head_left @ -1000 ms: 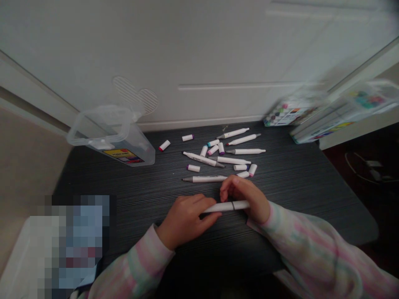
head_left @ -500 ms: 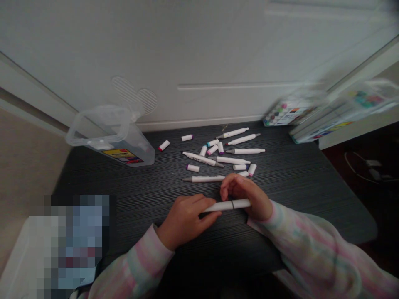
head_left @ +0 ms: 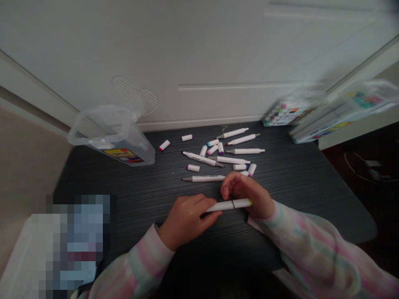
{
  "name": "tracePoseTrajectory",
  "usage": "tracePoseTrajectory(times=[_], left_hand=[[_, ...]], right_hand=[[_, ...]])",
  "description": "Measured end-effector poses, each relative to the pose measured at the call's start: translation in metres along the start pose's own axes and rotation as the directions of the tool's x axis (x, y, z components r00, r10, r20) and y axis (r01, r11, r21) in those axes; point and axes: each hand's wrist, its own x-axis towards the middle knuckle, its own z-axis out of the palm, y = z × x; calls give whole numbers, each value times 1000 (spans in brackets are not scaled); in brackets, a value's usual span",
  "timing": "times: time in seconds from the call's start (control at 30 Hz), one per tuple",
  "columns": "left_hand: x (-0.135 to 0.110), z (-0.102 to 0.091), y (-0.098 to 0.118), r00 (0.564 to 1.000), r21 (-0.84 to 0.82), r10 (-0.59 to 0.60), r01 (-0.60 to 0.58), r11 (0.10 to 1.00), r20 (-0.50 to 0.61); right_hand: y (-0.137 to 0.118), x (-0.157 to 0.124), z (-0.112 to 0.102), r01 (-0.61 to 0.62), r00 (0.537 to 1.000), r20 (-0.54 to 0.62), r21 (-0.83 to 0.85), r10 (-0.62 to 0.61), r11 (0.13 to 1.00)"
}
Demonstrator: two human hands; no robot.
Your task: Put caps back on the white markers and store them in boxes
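1. White, with a dark band round its middle and a yellow end, the marker (head_left: pixel 229 205) lies nearly level between the two hands, above the near part of the table (head_left: pixel 134 199).
2. The left hand (head_left: pixel 187 218) grasps the marker's left end, thumb below and fingers above.
3. The right hand (head_left: pixel 251 193) is loosely curled at the yellow end, its fingers bent above the barrel (whether it grips or merely touches, I cannot tell).
4. Both sleeves (head_left: pixel 151 251) are striped in pale pink, green and white.
5. Beyond the hands lie loose pens (head_left: pixel 208 179), white with grey sections; the nearest runs partly out of sight behind the right hand.
6. Caps (head_left: pixel 193 168) are scattered among them, marked purple, teal and pink; one sits just beside the right hand's knuckles, partly hidden.
7. A red cap (head_left: pixel 164 145) lies apart on the left, near the clear tub (head_left: pixel 140 143), which stands with its mouth uncovered and a yellow label on its side.
8. At the far right, a clear case (head_left: pixel 330 120) stands beside a pack (head_left: pixel 288 112) of coloured pieces, both near the white panel (head_left: pixel 199 50).
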Motion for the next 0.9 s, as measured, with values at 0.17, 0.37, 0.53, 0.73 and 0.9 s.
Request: tracePoseTrajectory(times=[0.17,0.37,0.53,0.73,0.9], left_hand=[[0,0,2,1000,4,12,-12,1000,-16],[-1,1,2,1000,3,0,1,1000,-9],[0,2,2,1000,-7,-5,5,1000,-6],[2,3,2,1000,-16,-10,10,1000,-16],[2,2,3,999,-25,-7,6,1000,-51]], right_hand=[[4,1,-2,-5,1000,-28,-18,5,1000],[6,0,-1,-12,998,-63,-51,9,999],[6,0,0,-14,997,-83,-80,7,997],[8,0,0,0,996,-89,-101,-9,995],[9,0,-1,17,996,-84,-115,-27,993]])
